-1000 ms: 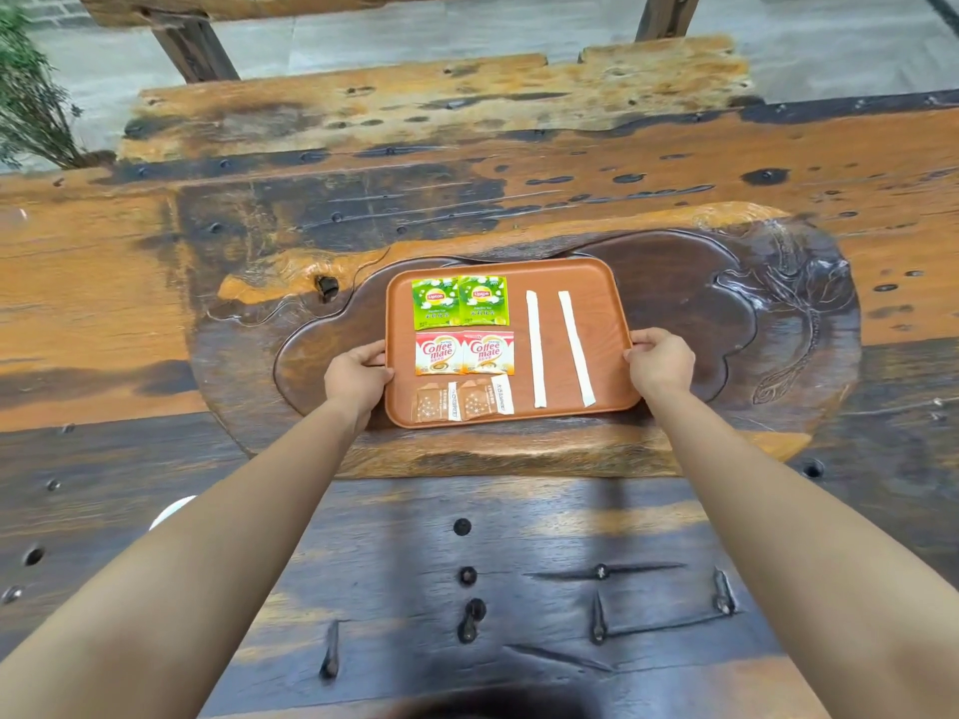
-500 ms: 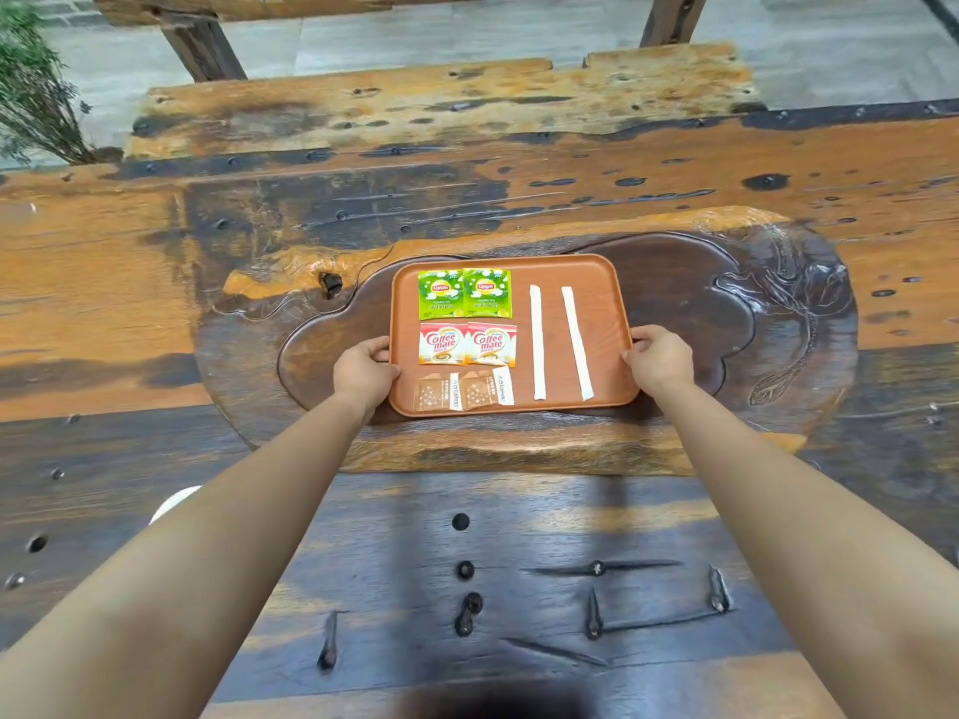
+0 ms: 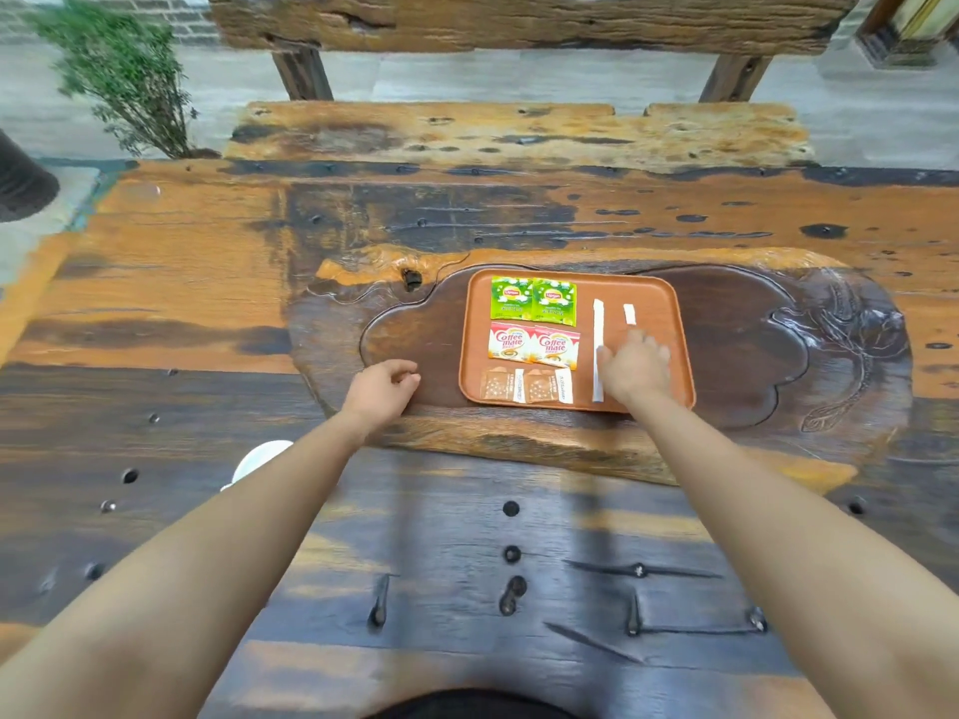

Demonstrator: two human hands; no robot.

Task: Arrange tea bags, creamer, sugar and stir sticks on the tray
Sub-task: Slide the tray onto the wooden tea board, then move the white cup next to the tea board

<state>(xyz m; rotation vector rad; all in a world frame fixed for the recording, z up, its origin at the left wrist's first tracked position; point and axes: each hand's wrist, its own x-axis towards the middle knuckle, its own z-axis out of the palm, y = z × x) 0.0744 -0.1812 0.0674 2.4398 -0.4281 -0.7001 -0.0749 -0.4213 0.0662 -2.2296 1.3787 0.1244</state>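
Note:
An orange tray lies in the hollow of a dark carved tea board. On it sit two green tea bags at the back, two Coffee mate creamer sachets in the middle and two brown sugar packets at the front. To their right lies one white stir stick. My right hand rests flat, fingers spread, over the second stir stick, hiding all but its far end. My left hand hovers just left of the tray, fingers loosely curled, holding nothing.
The carved tea board sits on a rough plank table with bolt holes. A white round object peeks out beside my left forearm. A wooden bench and a small green plant stand behind the table.
Both hands have let go of the tray's side rims. The left hand drew back to the left; the right hand moved inward onto the right stir stick. The view tilted up.

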